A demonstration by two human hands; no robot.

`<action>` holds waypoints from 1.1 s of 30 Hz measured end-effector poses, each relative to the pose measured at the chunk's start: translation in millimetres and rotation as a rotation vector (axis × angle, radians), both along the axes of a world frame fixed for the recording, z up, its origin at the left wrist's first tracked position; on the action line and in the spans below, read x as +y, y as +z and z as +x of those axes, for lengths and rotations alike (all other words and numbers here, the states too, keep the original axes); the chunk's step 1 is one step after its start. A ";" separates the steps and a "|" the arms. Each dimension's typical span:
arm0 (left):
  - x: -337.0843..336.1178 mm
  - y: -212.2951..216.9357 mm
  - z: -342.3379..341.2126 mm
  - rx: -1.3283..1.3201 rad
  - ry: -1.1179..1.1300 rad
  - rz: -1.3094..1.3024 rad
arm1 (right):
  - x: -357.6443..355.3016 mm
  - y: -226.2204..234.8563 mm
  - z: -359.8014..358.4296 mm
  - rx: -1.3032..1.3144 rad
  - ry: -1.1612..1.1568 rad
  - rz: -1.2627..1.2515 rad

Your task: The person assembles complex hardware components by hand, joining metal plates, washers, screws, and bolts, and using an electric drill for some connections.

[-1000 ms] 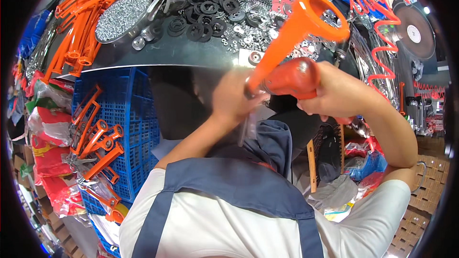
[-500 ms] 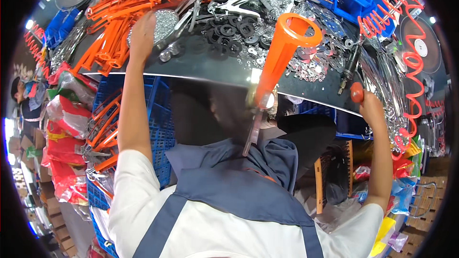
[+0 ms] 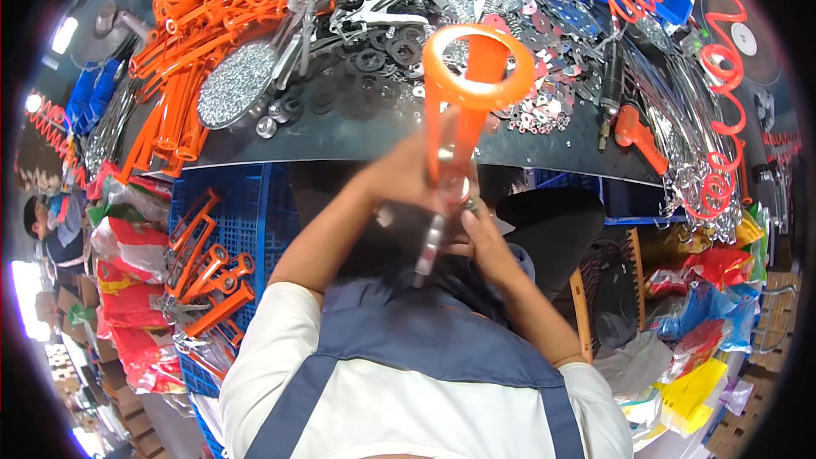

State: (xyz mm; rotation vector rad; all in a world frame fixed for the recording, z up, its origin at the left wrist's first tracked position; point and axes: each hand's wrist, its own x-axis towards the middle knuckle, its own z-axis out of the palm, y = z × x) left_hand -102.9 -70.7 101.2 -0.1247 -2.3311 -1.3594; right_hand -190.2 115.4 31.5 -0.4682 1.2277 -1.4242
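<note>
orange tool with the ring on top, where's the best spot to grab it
Probably the straight orange shaft just under the ring, coming from the side. The orange tool stands nearly upright, ring end up, and both the left hand and right hand crowd its lower end, where a metal rod sticks down.

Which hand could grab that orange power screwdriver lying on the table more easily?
Probably the right hand. The orange screwdriver lies on the table's right side, nearer that hand. The left hand grips the orange frame and sits farther away.
</note>
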 end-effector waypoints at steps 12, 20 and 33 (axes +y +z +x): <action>65.1 -30.5 -30.4 0.189 0.771 0.281 | -27.9 -43.7 68.5 0.021 -0.352 -0.372; 64.3 18.9 33.9 0.439 0.168 0.773 | 16.1 -8.6 9.7 1.503 -0.263 -0.150; 53.9 28.2 35.2 0.792 0.181 1.322 | 17.0 47.8 30.1 0.123 -0.013 -0.204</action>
